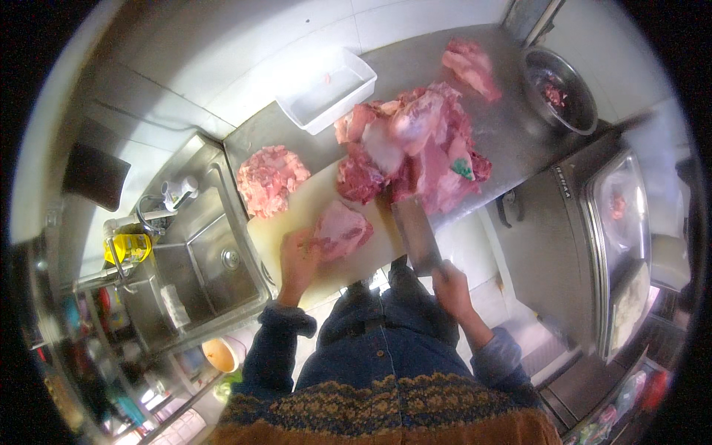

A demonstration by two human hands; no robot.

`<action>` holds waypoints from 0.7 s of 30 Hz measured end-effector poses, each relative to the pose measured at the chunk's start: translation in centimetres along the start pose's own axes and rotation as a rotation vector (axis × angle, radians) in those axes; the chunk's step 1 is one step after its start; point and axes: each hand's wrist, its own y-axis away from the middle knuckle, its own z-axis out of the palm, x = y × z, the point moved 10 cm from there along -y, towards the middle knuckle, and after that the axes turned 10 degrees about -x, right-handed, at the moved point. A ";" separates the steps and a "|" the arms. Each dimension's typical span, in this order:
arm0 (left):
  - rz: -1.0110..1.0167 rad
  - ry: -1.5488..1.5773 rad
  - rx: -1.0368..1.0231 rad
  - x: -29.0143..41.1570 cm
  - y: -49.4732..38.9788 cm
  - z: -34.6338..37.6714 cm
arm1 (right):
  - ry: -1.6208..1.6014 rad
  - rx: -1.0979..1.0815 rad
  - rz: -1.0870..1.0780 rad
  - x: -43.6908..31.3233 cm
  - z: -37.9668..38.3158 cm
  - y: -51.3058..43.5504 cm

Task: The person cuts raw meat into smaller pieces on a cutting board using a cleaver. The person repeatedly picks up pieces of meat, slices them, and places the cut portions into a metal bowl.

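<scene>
My left hand is on the left end of a pale cutting board, its fingers against a piece of raw meat. Whether the fingers grip the meat or only rest on it is hard to make out. In my right hand is the handle of a cleaver, its broad blade pointing away from me near the board's right edge. Behind the blade lies a big heap of raw meat, with a green mark on one piece. A pile of cut meat chunks sits at the board's far left.
A white plastic tub stands behind the board. Farther right are a separate meat slab and a steel bowl with scraps. A steel sink borders the counter at left, with a yellow container beside it.
</scene>
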 end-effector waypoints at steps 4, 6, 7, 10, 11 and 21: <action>0.271 -0.171 -0.053 4.4 -2.6 4.3 | -0.017 -0.009 -0.024 -0.1 0.2 -0.4; 0.409 -0.342 -0.073 6.2 -3.5 6.0 | 0.010 -0.014 -0.038 -0.3 0.2 -0.5; 0.436 -0.442 -0.127 6.4 -4.1 7.1 | 0.013 -0.023 -0.033 -0.3 0.3 -0.6; 0.375 -0.556 -0.202 5.6 -5.2 8.8 | -0.027 -0.025 -0.026 -0.5 0.3 -0.7; 0.285 -0.582 -0.261 4.6 -5.7 9.3 | -0.050 -0.019 -0.024 -0.6 0.2 -0.7; 0.019 0.180 -0.339 1.2 -6.7 6.2 | -0.201 -0.186 0.071 -1.1 3.7 -1.5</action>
